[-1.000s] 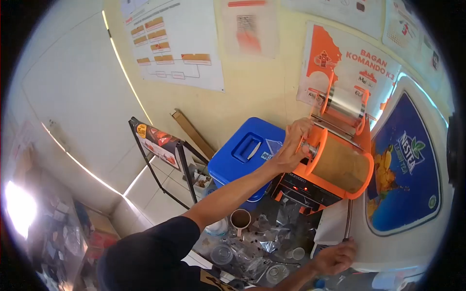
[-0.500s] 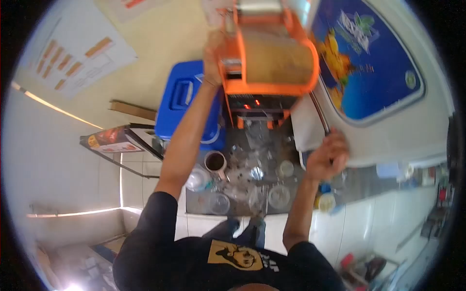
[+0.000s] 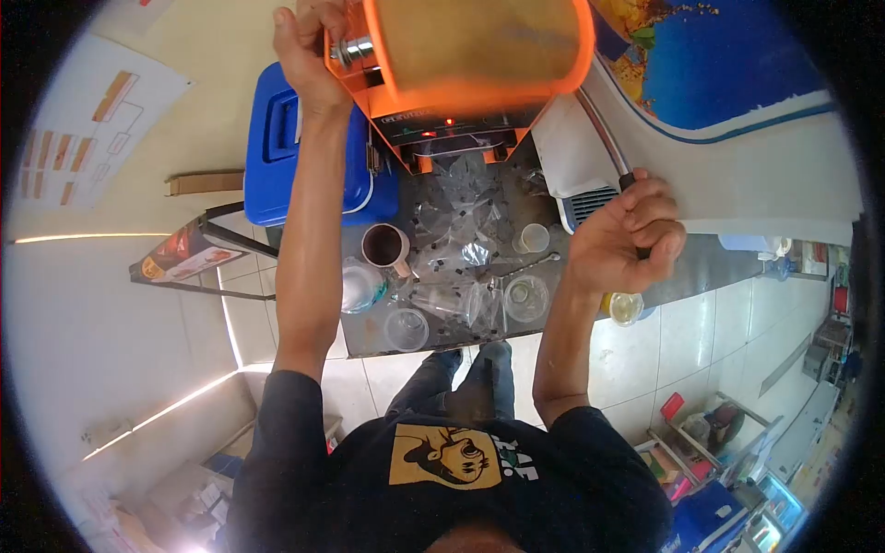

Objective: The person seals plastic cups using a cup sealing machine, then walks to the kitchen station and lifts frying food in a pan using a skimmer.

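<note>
An orange cup sealing machine (image 3: 553, 90) with a broad roll of film and small red lights stands at the top of the view. My left hand (image 3: 312, 64) is on its left side by a metal knob (image 3: 353, 51), fingers curled at the orange frame and thumb apart. The fingertips are partly hidden. On the machine's right, my right hand (image 3: 631, 235) is wrapped around the dark grip of a metal lever (image 3: 604, 134). Below the machine lie crumpled clear plastic (image 3: 461, 226), a clear cup lying on its side (image 3: 442, 300) and a mug of dark liquid (image 3: 385, 247).
A blue cooler box (image 3: 267, 175) stands left of the machine, partly behind my left forearm. Along the dark counter (image 3: 701, 267) are a small clear cup (image 3: 532, 239), a long spoon (image 3: 530, 265) and round plastic containers (image 3: 407, 328). A large white box with a blue picture (image 3: 737, 74) flanks the right.
The view has tilted down, so the machine, counter and both hands appear higher. My right hand still holds the lever, and my left hand stays at the machine's left side.
</note>
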A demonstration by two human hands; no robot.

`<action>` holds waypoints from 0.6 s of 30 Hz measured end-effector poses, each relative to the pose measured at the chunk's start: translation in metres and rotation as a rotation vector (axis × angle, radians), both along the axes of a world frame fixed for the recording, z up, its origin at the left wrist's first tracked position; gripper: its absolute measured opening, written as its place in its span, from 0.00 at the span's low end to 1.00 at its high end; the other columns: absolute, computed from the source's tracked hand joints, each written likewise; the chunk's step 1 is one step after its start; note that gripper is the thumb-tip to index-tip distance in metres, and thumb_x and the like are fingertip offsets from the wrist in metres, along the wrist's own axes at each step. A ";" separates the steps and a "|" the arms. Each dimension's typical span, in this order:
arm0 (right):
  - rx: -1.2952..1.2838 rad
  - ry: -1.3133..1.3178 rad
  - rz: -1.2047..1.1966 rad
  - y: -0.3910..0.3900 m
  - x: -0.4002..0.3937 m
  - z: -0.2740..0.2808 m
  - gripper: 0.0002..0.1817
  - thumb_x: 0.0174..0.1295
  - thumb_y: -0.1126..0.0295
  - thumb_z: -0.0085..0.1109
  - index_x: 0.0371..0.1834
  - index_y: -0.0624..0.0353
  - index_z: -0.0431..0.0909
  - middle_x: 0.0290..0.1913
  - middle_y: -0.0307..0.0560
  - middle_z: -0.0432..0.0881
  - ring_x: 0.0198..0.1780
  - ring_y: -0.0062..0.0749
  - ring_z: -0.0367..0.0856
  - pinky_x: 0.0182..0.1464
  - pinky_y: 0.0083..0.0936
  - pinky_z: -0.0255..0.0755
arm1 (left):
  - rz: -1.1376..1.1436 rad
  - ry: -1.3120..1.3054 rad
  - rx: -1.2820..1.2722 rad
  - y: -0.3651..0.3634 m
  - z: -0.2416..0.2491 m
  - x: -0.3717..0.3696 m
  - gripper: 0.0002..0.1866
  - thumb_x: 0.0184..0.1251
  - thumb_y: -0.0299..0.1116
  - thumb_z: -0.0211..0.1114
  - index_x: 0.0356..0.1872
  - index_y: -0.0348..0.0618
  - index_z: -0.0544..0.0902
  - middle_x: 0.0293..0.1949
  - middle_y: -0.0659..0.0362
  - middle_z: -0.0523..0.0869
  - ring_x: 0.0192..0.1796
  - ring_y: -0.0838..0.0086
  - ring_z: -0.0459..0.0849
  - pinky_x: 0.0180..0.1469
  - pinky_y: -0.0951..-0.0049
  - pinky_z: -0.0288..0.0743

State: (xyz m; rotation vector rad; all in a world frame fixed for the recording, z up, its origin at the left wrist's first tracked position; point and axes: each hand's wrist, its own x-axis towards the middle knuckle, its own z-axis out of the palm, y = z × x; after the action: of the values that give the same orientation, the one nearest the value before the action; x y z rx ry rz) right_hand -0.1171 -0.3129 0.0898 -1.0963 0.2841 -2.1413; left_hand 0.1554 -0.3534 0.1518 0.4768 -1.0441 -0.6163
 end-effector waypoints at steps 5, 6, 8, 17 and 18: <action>-0.161 0.027 -0.019 -0.018 -0.001 -0.015 0.19 0.71 0.57 0.39 0.22 0.53 0.60 0.22 0.43 0.65 0.32 0.38 0.68 0.54 0.48 0.66 | 0.146 0.075 0.181 -0.023 -0.023 0.053 0.41 0.69 0.64 0.36 0.48 0.28 0.78 0.45 0.47 0.83 0.50 0.61 0.80 0.54 0.63 0.72; -0.167 0.028 -0.036 -0.022 -0.002 -0.021 0.19 0.71 0.57 0.39 0.22 0.53 0.60 0.22 0.43 0.65 0.32 0.38 0.68 0.54 0.48 0.66 | 0.129 0.073 0.176 -0.027 -0.024 0.065 0.41 0.69 0.64 0.36 0.48 0.28 0.78 0.45 0.47 0.83 0.50 0.61 0.80 0.54 0.63 0.72; -0.191 0.068 -0.031 -0.015 -0.010 -0.032 0.19 0.72 0.57 0.39 0.23 0.54 0.63 0.23 0.46 0.68 0.32 0.40 0.70 0.54 0.49 0.66 | -0.187 0.135 0.132 -0.022 -0.031 0.076 0.42 0.69 0.63 0.36 0.50 0.26 0.78 0.44 0.47 0.83 0.47 0.61 0.80 0.52 0.61 0.73; -0.182 0.187 -0.025 -0.029 0.000 0.020 0.17 0.68 0.58 0.42 0.24 0.53 0.64 0.23 0.44 0.68 0.31 0.39 0.68 0.55 0.49 0.66 | 0.184 0.118 0.297 -0.022 -0.008 0.028 0.38 0.70 0.59 0.34 0.38 0.30 0.79 0.42 0.46 0.84 0.47 0.60 0.82 0.52 0.56 0.76; -0.165 0.190 -0.051 -0.025 -0.004 0.007 0.17 0.68 0.58 0.42 0.24 0.53 0.64 0.23 0.44 0.68 0.31 0.39 0.68 0.55 0.49 0.66 | 0.220 0.109 0.313 -0.019 -0.007 0.024 0.38 0.69 0.59 0.33 0.42 0.29 0.79 0.44 0.44 0.84 0.50 0.57 0.82 0.54 0.55 0.76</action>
State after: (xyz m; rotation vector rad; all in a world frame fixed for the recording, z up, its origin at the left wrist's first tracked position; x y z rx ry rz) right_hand -0.1215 -0.3380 0.0965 -1.4049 0.2269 -2.1382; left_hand 0.1792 -0.3723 0.1448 0.8111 -0.7806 -0.6035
